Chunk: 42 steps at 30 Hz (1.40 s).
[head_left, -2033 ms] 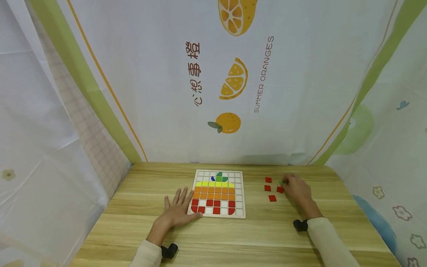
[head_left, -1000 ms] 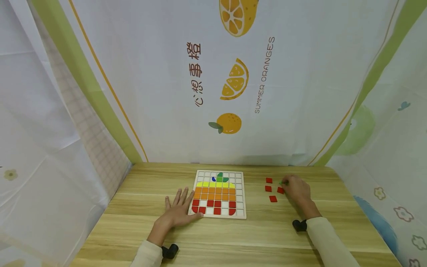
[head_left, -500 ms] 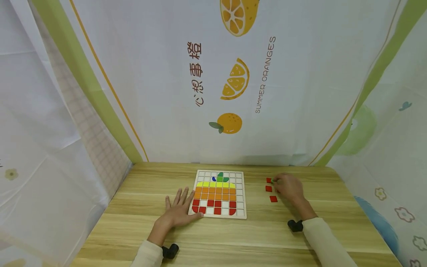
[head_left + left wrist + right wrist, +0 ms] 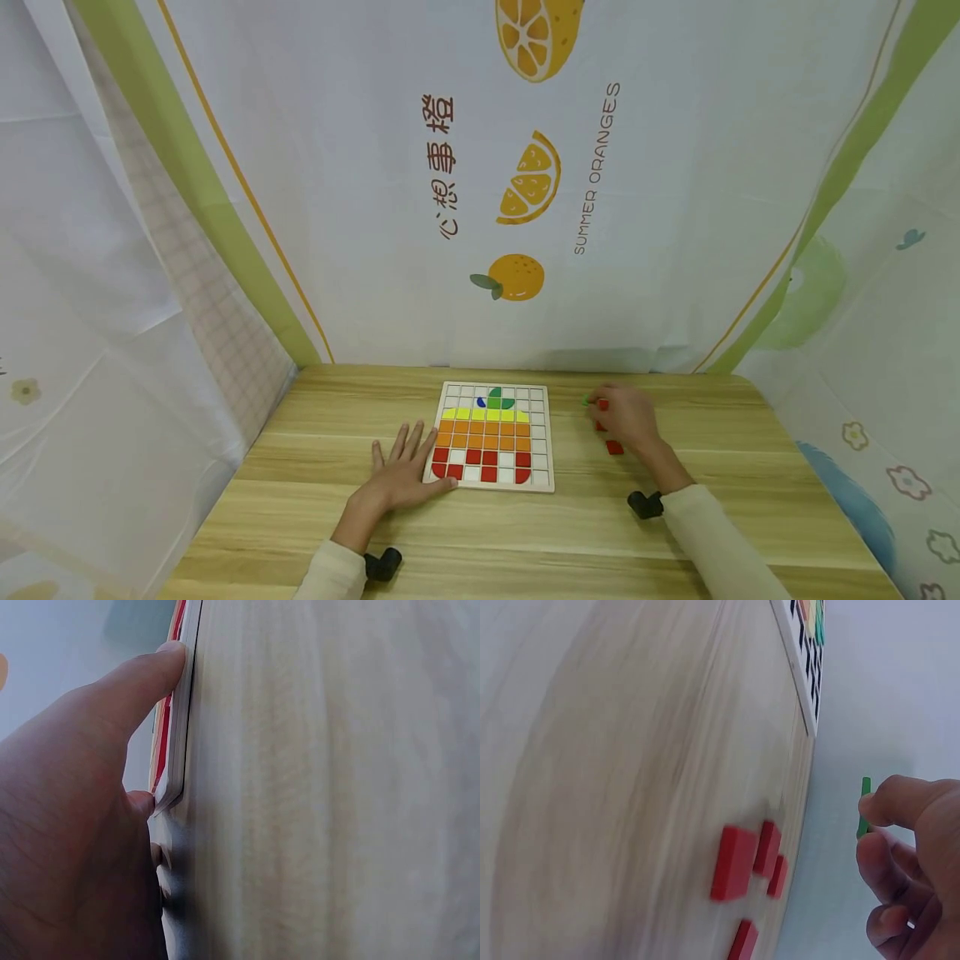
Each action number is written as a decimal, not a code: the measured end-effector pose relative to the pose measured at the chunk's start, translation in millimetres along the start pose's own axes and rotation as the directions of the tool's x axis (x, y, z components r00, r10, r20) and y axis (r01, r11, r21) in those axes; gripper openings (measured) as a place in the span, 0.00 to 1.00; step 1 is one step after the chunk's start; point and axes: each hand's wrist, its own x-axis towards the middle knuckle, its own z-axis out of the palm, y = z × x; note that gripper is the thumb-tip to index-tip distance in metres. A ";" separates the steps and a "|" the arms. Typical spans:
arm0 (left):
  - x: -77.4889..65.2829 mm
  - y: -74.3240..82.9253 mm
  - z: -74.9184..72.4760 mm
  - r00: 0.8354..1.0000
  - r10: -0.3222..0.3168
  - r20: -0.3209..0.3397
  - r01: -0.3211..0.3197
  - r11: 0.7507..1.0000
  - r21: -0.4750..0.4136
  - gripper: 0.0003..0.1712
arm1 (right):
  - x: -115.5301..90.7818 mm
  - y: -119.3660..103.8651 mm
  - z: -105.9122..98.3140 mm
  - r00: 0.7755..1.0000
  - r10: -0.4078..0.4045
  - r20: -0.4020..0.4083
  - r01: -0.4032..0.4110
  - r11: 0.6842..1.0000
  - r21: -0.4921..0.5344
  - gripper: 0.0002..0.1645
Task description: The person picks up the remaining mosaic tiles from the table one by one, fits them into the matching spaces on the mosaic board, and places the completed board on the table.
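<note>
My right hand (image 4: 630,418) pinches a thin green tile (image 4: 865,786) between thumb and fingers, held above the table to the right of the board. Beneath and beside that hand lie several red square tiles (image 4: 615,447), some partly hidden by it in the head view. With fingers spread, my left hand (image 4: 401,479) rests at the near left corner of the white grid board (image 4: 540,475), its thumb on the board's front edge. Red, orange, yellow, green and blue tiles fill part of the grid, and white squares show among the red rows.
The wood-grain table (image 4: 480,542) ends at a white curtain (image 4: 360,250) printed with oranges. More printed cloth hangs on the left and right sides. Each wrist wears a black device, such as the left one (image 4: 384,565).
My right hand has lifted the green tile from beside the red tiles and carried it left toward the board, passing over the red ones. The left hand stays put.
</note>
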 end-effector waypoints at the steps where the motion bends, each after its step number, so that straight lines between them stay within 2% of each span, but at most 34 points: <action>1: 0.8 -1.0 1.2 1.000 -0.001 -0.001 0.001 1.000 0.005 0.64 | 0.8 -2.0 1.0 1.000 -0.014 -0.005 0.014 1.000 0.003 0.05; 11: -1.8 -0.3 -0.6 1.000 0.010 -0.004 -0.010 1.000 -0.014 0.64 | 9.8 -27.1 8.5 1.000 -0.022 0.019 0.021 0.999 0.029 0.05; 16: -1.5 -0.7 -0.4 1.000 -0.015 0.011 0.015 1.000 0.015 0.65 | 15.8 -35.3 17.9 0.999 -0.036 0.022 0.036 0.999 0.028 0.04; 21: -1.8 0.6 -2.6 1.000 -0.021 0.016 0.021 1.000 -0.002 0.64 | 22.3 -44.5 25.3 0.998 -0.045 0.047 0.043 0.998 0.041 0.04; 27: -8.5 14.3 -17.5 0.998 -0.037 0.057 0.037 0.999 0.000 0.61 | 30.3 -57.6 29.6 0.994 -0.047 0.094 0.039 0.996 0.081 0.03; 31: -7.6 10.9 -15.2 0.999 0.003 0.036 -0.002 0.999 -0.034 0.62 | 33.9 -63.8 34.6 0.993 -0.025 0.114 0.016 0.997 0.076 0.03; 34: -3.8 3.0 -6.2 1.000 0.023 0.012 -0.023 0.999 -0.042 0.63 | 37.2 -66.7 39.8 0.990 -0.004 0.143 -0.002 0.999 0.040 0.03; 38: -2.1 1.0 -2.4 1.000 0.011 0.007 -0.011 1.000 -0.017 0.64 | 41.9 -71.3 45.4 0.985 0.018 0.169 -0.018 1.000 -0.002 0.04; 42: -3.6 4.7 -7.3 1.000 -0.002 0.023 0.002 1.000 -0.015 0.64 | 46.4 -76.2 49.0 0.984 0.024 0.175 -0.026 1.000 0.008 0.04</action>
